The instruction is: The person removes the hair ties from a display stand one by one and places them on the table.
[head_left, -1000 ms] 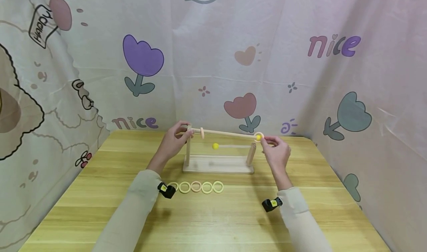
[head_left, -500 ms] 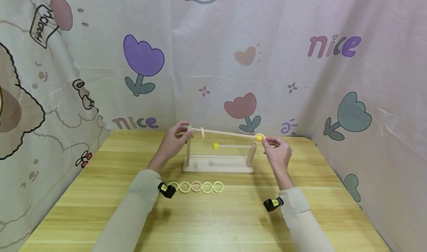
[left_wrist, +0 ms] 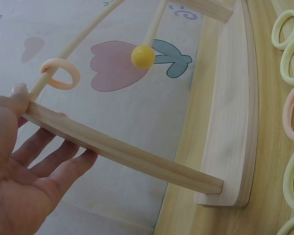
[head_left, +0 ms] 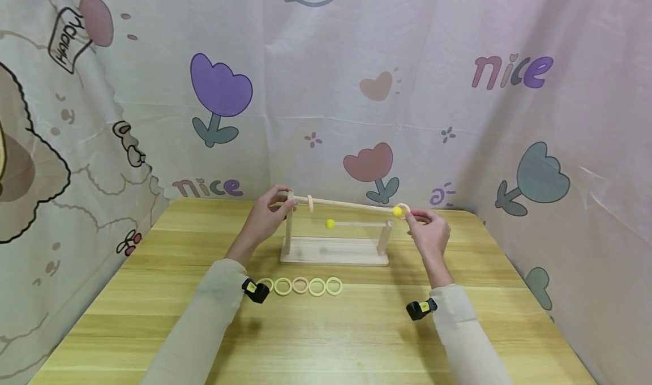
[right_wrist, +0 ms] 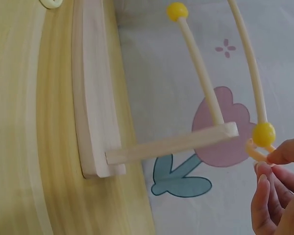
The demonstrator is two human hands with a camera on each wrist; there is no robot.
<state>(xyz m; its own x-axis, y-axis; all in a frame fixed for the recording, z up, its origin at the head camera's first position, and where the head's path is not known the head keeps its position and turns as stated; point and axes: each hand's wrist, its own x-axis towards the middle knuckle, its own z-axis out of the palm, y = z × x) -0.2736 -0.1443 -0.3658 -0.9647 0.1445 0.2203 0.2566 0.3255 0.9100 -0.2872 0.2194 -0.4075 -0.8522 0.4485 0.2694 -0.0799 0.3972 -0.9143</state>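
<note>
A wooden stand has a flat base [head_left: 333, 251], a tall left post [left_wrist: 122, 147] and a shorter right post [right_wrist: 171, 143]. My left hand [head_left: 265, 214] holds the top of the tall post, thumb on one side and fingers on the other. From that post a long rod [head_left: 351, 204] runs right to a yellow ball [right_wrist: 263, 133] at its tip. A peach ring [left_wrist: 61, 74] hangs on the rod near my left hand. My right hand [head_left: 429, 232] pinches another peach ring [right_wrist: 257, 152] just beyond the ball; whether they touch I cannot tell.
A second rod [right_wrist: 201, 68] with a yellow ball [head_left: 330, 223] points left from the short post, below the long one. Several rings, pale yellow [head_left: 317, 286] and pink [head_left: 300, 285], lie in a row before the base. A printed cloth [head_left: 305, 79] hangs behind the table [head_left: 336, 339].
My right hand has shifted slightly right with its ring, which overlapped the long rod's ball earlier and now sits mostly to its right. My left hand keeps its hold on the post.
</note>
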